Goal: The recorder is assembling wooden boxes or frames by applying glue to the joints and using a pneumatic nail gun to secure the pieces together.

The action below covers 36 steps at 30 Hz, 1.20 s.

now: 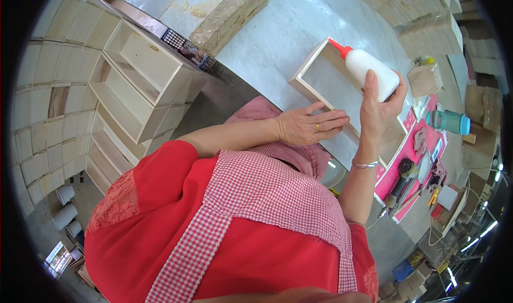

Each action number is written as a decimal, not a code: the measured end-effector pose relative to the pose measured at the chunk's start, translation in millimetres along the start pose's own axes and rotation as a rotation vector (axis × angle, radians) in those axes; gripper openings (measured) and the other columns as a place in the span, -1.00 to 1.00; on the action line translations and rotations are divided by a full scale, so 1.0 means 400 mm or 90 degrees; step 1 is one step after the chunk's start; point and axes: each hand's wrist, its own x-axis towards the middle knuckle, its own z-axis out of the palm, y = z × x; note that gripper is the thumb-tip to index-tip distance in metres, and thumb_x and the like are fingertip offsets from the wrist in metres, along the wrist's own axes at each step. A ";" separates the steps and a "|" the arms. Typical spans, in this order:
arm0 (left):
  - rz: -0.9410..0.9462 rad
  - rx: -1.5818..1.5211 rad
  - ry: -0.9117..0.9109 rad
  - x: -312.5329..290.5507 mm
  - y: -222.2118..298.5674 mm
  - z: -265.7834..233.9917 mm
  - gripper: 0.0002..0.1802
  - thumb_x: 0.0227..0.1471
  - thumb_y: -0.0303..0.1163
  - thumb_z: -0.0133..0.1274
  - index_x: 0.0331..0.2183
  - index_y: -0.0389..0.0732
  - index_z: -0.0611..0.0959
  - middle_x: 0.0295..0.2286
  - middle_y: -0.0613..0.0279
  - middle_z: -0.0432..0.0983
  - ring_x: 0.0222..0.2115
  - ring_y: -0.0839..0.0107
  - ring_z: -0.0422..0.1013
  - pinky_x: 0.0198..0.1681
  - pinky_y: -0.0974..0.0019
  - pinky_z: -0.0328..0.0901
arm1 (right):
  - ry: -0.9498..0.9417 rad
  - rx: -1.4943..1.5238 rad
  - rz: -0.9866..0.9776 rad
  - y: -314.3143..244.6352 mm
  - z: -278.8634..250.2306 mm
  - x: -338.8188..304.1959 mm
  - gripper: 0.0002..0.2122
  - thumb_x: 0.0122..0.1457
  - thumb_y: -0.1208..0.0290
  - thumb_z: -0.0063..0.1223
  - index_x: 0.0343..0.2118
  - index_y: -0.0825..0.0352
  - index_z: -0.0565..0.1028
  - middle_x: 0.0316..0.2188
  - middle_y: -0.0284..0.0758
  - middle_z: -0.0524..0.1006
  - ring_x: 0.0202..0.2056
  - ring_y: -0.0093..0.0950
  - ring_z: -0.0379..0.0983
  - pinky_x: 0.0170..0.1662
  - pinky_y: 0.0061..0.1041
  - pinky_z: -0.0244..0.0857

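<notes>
A white squeeze bottle (367, 68) with a red pointed nozzle is gripped in my right hand (380, 110), thumb along its near side. The bottle tilts with its nozzle toward the far left, above a shallow rectangular wooden box frame (311, 61). Whether the nozzle tip touches the wood, I cannot tell. My left hand (312, 125) is open and flat, fingers stretched toward the right over the frame's near side. It holds nothing. Pale wood makes up the frame, which lies on the grey-white tabletop (256, 57); my right hand hides part of it.
A plastic-wrapped block (235, 17) lies across the table's far left. Open wooden boxes (144, 62) are stacked high at my left. On the right, a pink mat (414, 142) bears tools and cloths beside a teal bottle (448, 121). Board stacks (433, 38) stand at the far right.
</notes>
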 end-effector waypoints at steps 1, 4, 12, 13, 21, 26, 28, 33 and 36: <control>0.001 0.005 0.000 0.002 -0.001 -0.001 -0.57 0.05 -0.27 -0.06 -0.01 -0.06 0.57 0.21 0.31 0.25 0.28 0.42 0.10 0.35 0.04 -0.24 | -0.001 -0.004 0.000 0.000 -0.001 0.002 -0.60 0.14 0.35 0.27 -0.07 0.40 0.35 -0.24 -0.28 0.46 -0.31 -0.54 0.48 -0.38 -0.57 0.48; 0.004 0.014 0.000 0.005 -0.001 -0.003 -0.57 0.04 -0.27 -0.06 -0.01 -0.06 0.57 0.22 0.31 0.24 0.28 0.43 0.09 0.35 0.03 -0.26 | -0.001 -0.013 0.001 0.000 -0.011 0.005 -0.60 0.14 0.35 0.28 -0.07 0.40 0.36 -0.24 -0.28 0.47 -0.31 -0.53 0.48 -0.39 -0.57 0.48; -0.003 0.021 -0.006 0.007 0.000 -0.009 -0.54 0.04 -0.25 -0.07 0.01 -0.06 0.56 0.23 0.33 0.23 0.28 0.44 0.08 0.36 0.03 -0.29 | 0.035 -0.001 0.103 0.001 -0.076 -0.003 -0.54 0.06 0.30 0.36 -0.08 0.41 0.39 -0.19 -0.27 0.45 -0.17 -0.49 0.40 -0.09 -0.50 0.33; -0.006 0.021 -0.007 0.005 0.000 -0.007 -0.54 0.05 -0.25 -0.07 0.01 -0.07 0.57 0.23 0.33 0.22 0.28 0.44 0.08 0.36 0.02 -0.29 | 0.036 -0.015 0.104 0.000 -0.086 -0.005 -0.54 0.06 0.30 0.36 -0.08 0.41 0.39 -0.20 -0.27 0.46 -0.17 -0.49 0.40 -0.09 -0.50 0.33; 0.003 0.042 -0.014 0.009 0.000 -0.010 -0.61 0.08 -0.25 -0.06 -0.05 0.00 0.61 0.17 0.35 0.31 0.23 0.41 0.18 0.38 -0.05 -0.36 | 0.076 -0.084 0.075 0.033 -0.186 -0.032 -0.56 0.09 0.32 0.33 -0.08 0.42 0.38 -0.23 -0.27 0.47 -0.25 -0.50 0.44 -0.22 -0.53 0.39; 0.000 0.038 -0.028 0.006 -0.001 -0.011 -0.61 0.04 -0.25 0.00 -0.05 0.01 0.60 0.17 0.35 0.31 0.23 0.39 0.19 0.38 -0.06 -0.35 | 0.110 -0.093 0.073 0.049 -0.257 -0.057 -0.56 0.09 0.33 0.33 -0.08 0.44 0.38 -0.25 -0.26 0.48 -0.28 -0.51 0.46 -0.29 -0.55 0.41; 0.001 0.034 -0.029 0.004 -0.003 -0.009 -0.61 0.02 -0.25 0.02 -0.05 0.01 0.60 0.17 0.35 0.31 0.23 0.38 0.19 0.38 -0.06 -0.35 | 0.125 -0.077 0.103 0.046 -0.283 -0.065 -0.56 0.08 0.33 0.34 -0.08 0.44 0.38 -0.25 -0.27 0.47 -0.24 -0.51 0.44 -0.21 -0.52 0.38; 0.007 0.058 -0.029 0.003 -0.004 -0.003 -0.56 0.01 -0.22 0.06 -0.02 0.02 0.57 0.17 0.33 0.31 0.23 0.34 0.18 0.37 -0.09 -0.35 | 0.164 -0.117 0.092 0.060 -0.352 -0.093 -0.60 0.13 0.33 0.28 -0.09 0.43 0.38 -0.25 -0.26 0.50 -0.36 -0.53 0.51 -0.47 -0.60 0.47; 0.008 0.076 -0.023 0.005 -0.002 -0.002 -0.55 0.02 -0.19 0.06 0.00 0.02 0.55 0.17 0.32 0.31 0.23 0.32 0.17 0.36 -0.10 -0.34 | 0.188 -0.119 0.096 0.082 -0.394 -0.109 -0.61 0.14 0.33 0.27 -0.09 0.43 0.39 -0.24 -0.25 0.50 -0.36 -0.53 0.51 -0.46 -0.61 0.47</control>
